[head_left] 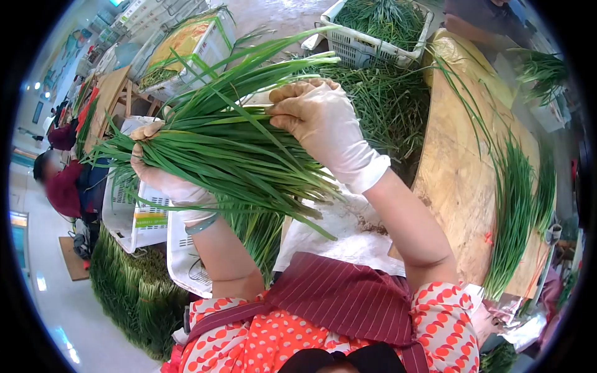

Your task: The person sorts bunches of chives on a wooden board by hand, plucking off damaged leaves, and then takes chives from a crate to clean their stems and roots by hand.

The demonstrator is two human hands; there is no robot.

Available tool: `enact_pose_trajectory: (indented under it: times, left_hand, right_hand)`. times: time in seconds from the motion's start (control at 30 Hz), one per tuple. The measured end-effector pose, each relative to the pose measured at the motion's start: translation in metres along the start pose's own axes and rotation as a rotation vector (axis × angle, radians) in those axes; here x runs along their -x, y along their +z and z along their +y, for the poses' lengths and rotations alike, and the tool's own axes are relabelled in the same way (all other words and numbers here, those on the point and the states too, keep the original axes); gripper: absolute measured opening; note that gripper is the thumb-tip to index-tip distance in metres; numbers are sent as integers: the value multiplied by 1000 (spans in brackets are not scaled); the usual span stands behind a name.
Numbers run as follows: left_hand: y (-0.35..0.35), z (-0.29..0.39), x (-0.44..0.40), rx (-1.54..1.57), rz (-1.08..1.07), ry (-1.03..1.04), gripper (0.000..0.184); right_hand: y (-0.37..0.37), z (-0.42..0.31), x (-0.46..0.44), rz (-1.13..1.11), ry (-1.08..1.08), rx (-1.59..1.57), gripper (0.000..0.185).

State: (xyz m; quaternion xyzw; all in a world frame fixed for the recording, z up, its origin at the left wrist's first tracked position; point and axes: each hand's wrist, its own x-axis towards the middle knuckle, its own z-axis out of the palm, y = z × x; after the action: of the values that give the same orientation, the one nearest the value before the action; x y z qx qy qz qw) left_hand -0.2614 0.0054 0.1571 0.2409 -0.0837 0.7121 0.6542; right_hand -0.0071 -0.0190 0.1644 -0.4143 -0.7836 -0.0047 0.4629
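Observation:
A thick bunch of green chives point(236, 152) is held up in front of my chest, its leafy tips to the left and its paler stem ends to the right. My left hand point(165, 174), in a whitish glove, wraps round the leafy side of the bunch. At the upper right, my gloved right hand point(326, 124) has its fingers and thumb pinched on some chive stems. Several stems stick out to the right above its fingers. The bunch partly covers a white cloth point(336, 242) across my lap, with brown scraps on it.
A wooden board point(451, 174) on the right bears chives point(513, 211). Loose leaves point(392, 102) are heaped ahead, below a white crate point(354, 50). White crates point(124, 217) and standing bundles point(137, 292) are at left. Other people point(62, 186) are at the far left and upper right.

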Motion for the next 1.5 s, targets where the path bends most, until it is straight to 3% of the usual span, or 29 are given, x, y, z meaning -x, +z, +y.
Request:
enact_pose_trajectory:
  times: [0.07, 0.13, 0.2, 0.27, 0.33, 0.4, 0.53, 0.63, 0.7, 0.73, 0.8, 0.87, 0.93, 1.03, 1.17, 1.27, 1.3, 1.33, 1.4, 1.47, 1.5]
  left_hand:
    - [0, 0, 0, -102, 26, 60, 20]
    - [-1, 0, -1, -202, 56, 117, 20]
    - [-2, -1, -1, -120, 49, 82, 21]
    - [-4, 0, -1, -92, 39, 79, 21]
    - [-10, 5, 0, -71, 31, 77, 21]
    - [-18, 14, 3, 9, 0, -23, 20]
    - [-19, 17, 5, -26, -8, -46, 18]
    - [-12, 20, 4, 119, 34, 111, 17]
    - [-8, 15, 3, 18, 20, 154, 17]
    - [-7, 12, 2, -31, 13, 174, 17]
    - [-3, 7, 2, -27, 28, 137, 18]
    - [2, 0, -1, -27, 38, 87, 19]
    - [8, -9, -1, 47, 17, 17, 20]
    - [5, -9, -1, -87, 25, 65, 21]
    - [1, -7, 1, -399, 32, 182, 24]
    - [-15, 11, 1, -424, 77, 177, 25]
    - [-18, 13, -1, -206, 24, 162, 25]
    - [-21, 17, 0, -203, 27, 162, 25]
    - [-26, 28, 4, 22, -39, -22, 24]
    - [-30, 30, 1, -23, 8, 15, 24]
    - [-29, 29, 1, 24, 23, -10, 23]
  right_hand:
    - [2, -4, 3, -2, 68, -141, 19]
    - [-7, -15, 8, 15, 483, -635, 12]
    - [-20, -17, 12, 41, 517, -702, 13]
    - [-37, -15, 15, 139, 667, -1084, 16]
    - [-45, 2, 24, 292, 706, -976, 16]
    - [-54, 21, 37, 451, 728, -1136, 19]
    - [-88, 60, 67, 520, 655, -1225, 27]
    - [-105, 112, 103, 539, 748, -1017, 28]
    - [-97, 133, 111, 34, 690, 336, 32]
    - [-90, 105, 83, 47, 536, 439, 34]
    - [-72, 59, 40, -42, 581, -56, 25]
    - [-45, 16, 5, -187, 696, -643, 29]
    - [-16, -15, -23, -283, 790, -806, 30]
    - [4, -26, -40, -180, 736, -1314, 23]
    - [-51, -31, -30, -122, 556, -1326, 25]
    - [-87, 4, -1, 83, 394, -1393, 31]
    - [-100, 33, 13, 84, 298, -1539, 33]
    - [-107, 56, 24, 80, 196, -1682, 36]
    - [-107, 53, 44, 109, 744, -628, 43]
    - [-77, 86, 93, -203, 832, -352, 51]
    - [-74, 69, 87, -350, 877, -540, 55]
